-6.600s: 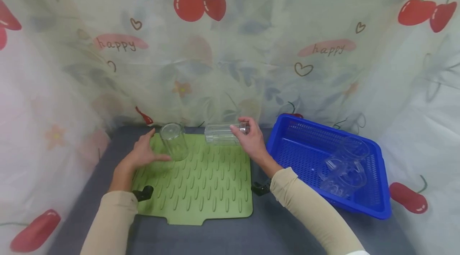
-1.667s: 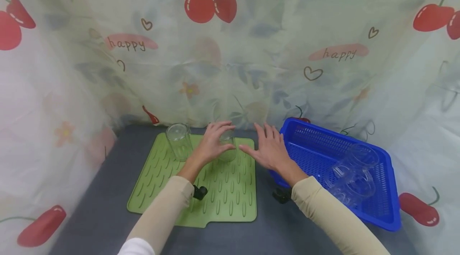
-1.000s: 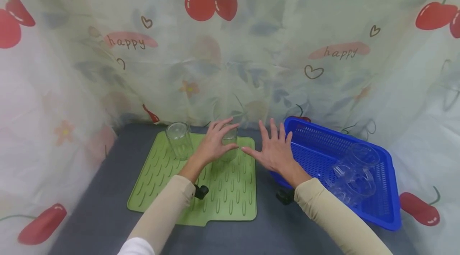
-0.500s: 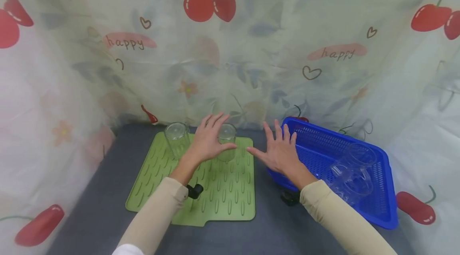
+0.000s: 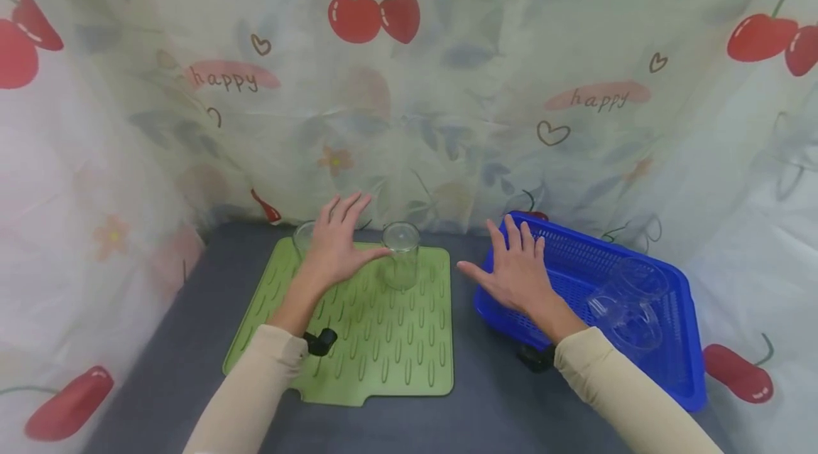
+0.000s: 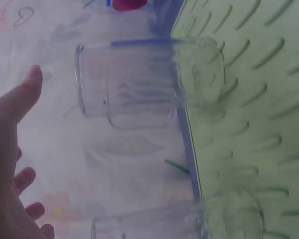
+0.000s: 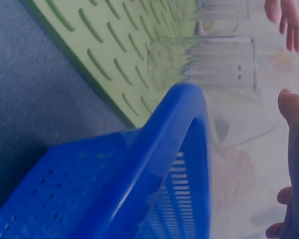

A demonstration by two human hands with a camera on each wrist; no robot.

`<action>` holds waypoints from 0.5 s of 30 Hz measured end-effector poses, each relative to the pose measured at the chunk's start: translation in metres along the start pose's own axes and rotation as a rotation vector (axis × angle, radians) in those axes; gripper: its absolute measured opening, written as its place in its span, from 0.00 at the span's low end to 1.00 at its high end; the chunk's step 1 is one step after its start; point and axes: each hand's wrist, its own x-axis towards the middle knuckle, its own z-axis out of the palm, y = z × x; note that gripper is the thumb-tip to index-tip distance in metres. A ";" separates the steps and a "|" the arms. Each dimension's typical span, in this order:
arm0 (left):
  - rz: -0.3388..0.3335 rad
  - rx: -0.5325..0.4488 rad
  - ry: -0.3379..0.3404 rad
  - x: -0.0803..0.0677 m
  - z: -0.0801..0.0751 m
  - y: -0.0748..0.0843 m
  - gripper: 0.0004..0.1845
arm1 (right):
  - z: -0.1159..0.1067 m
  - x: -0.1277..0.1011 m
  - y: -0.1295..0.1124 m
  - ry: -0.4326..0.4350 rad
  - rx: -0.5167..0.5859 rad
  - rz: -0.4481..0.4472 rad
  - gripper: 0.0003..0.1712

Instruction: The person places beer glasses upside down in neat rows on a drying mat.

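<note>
2 clear ribbed drinking glasses stand upside down along the far edge of the green ridged silicone drying mat [image 5: 358,340], which lies on the grey table top [image 5: 486,411]. The right-hand glass [image 5: 400,255] stands free near the mat's far right corner, and the left-hand glass [image 5: 304,241] is partly hidden behind the left hand [image 5: 337,248]. That hand hovers between them with fingers spread and straight, gripping nothing; its thumb points toward the right-hand glass without clearly touching it. The right hand [image 5: 516,273] is also spread flat and empty, over the near left rim of the blue perforated plastic basket [image 5: 575,255], which sits to the right of the mat. Inside the basket, toward its right side, lie more clear glass pieces [image 5: 629,305], at least 2, one apparently with a handle, tumbled together on their sides. Judging by this layout, the work seems about half done: 2 glasses are set out on the mat, and the pieces in the basket are not yet moved.
</note>
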 end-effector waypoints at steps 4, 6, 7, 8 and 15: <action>-0.022 -0.018 0.019 -0.003 -0.004 -0.013 0.57 | -0.002 -0.002 0.007 0.006 -0.006 -0.004 0.61; -0.037 -0.019 0.026 -0.005 -0.005 -0.019 0.57 | -0.003 -0.002 0.011 0.007 -0.010 -0.005 0.61; -0.044 -0.019 0.029 -0.006 -0.005 -0.022 0.57 | -0.004 -0.002 0.012 0.007 -0.009 -0.004 0.61; -0.051 -0.020 0.034 -0.008 -0.006 -0.024 0.57 | -0.005 -0.003 0.014 0.009 -0.011 -0.004 0.61; -0.083 -0.036 0.049 -0.015 -0.016 -0.041 0.59 | -0.013 -0.008 0.030 0.004 -0.023 0.002 0.61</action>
